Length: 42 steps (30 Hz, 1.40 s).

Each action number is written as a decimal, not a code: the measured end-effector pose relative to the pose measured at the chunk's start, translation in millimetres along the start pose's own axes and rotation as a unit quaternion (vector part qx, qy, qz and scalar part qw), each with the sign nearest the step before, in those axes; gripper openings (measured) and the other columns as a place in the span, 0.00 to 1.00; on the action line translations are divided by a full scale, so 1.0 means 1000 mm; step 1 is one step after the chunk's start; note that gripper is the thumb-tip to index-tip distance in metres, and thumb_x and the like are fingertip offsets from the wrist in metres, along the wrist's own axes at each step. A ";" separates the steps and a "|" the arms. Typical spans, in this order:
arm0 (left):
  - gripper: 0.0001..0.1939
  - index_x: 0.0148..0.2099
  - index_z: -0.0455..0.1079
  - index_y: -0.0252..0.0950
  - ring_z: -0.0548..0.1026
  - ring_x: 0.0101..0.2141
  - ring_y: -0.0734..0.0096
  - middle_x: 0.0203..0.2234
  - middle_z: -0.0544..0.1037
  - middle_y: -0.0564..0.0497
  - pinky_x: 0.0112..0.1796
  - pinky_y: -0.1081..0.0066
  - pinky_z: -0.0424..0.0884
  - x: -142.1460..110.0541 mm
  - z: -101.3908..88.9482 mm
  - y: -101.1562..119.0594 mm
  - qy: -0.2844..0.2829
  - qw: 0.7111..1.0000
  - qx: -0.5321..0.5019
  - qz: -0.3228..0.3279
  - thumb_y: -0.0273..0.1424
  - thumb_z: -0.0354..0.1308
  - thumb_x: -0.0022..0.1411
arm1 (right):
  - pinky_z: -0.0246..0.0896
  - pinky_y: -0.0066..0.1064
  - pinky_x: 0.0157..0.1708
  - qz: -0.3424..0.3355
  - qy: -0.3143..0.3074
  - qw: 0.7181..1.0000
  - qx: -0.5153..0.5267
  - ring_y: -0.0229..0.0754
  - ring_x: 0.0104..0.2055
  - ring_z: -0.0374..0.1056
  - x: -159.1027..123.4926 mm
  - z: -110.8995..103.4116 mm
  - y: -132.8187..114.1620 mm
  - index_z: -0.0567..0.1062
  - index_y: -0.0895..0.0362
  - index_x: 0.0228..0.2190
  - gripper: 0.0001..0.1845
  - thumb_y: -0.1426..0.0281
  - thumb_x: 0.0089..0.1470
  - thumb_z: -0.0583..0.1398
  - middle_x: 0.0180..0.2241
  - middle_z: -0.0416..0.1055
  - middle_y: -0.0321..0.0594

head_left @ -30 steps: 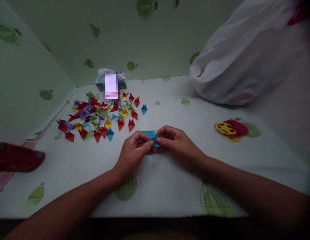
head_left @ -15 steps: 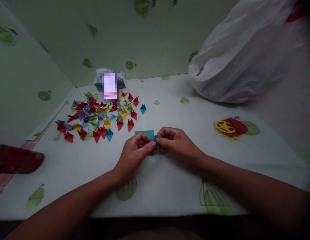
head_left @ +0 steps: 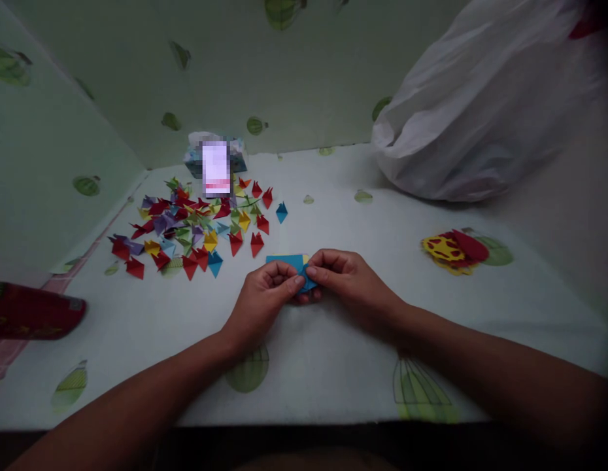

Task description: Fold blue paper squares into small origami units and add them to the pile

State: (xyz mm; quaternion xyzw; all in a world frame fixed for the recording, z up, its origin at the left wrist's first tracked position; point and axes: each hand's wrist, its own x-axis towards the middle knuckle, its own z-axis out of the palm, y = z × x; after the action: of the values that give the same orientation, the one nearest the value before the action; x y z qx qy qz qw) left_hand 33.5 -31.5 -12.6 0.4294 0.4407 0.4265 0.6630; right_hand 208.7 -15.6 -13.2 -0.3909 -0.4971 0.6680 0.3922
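Over the pale tabletop [head_left: 333, 373]: my left hand [head_left: 267, 288] and right hand [head_left: 348, 275] both pinch a small blue paper piece [head_left: 310, 284], just nearer than a blue sheet [head_left: 285, 260]. Folded coloured papers [head_left: 198, 234] ahead, leftward.

Blue paper [head_left: 310, 284], apparently folded, is pinched by left hand [head_left: 265, 293] and right hand [head_left: 354, 278].

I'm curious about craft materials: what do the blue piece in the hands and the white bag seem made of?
The blue piece looks like matte paper: thin, straight-edged, without visible shine. The white bag is probably thin plastic with a faint sheen, judging by its soft creases.
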 end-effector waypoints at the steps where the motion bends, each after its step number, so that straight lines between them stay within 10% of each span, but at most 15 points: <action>1: 0.14 0.32 0.71 0.34 0.79 0.27 0.74 0.24 0.81 0.52 0.33 0.73 0.75 0.000 0.000 0.000 -0.001 1.000 0.002 0.001 0.36 0.71 0.54 | 0.60 0.28 0.30 0.001 0.000 1.000 0.000 0.34 0.26 0.66 0.000 0.000 0.000 0.73 0.58 0.26 0.13 0.62 0.52 0.67 0.23 0.73 0.34; 42: 0.12 0.34 0.74 0.33 0.78 0.29 0.72 0.26 0.80 0.51 0.35 0.72 0.75 0.002 -0.007 0.008 -0.061 0.996 0.063 0.023 0.37 0.69 0.58 | 0.58 0.28 0.26 -0.023 -0.043 0.997 -0.068 0.34 0.24 0.63 0.000 -0.004 -0.009 0.72 0.57 0.26 0.12 0.63 0.56 0.63 0.21 0.69 0.33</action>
State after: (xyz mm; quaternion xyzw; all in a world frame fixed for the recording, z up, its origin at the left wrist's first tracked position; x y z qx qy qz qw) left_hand 25.6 -25.8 -7.8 0.5055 0.4154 0.3864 0.6501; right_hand 213.1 -12.7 -5.5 -0.3758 -0.5663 0.6402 0.3580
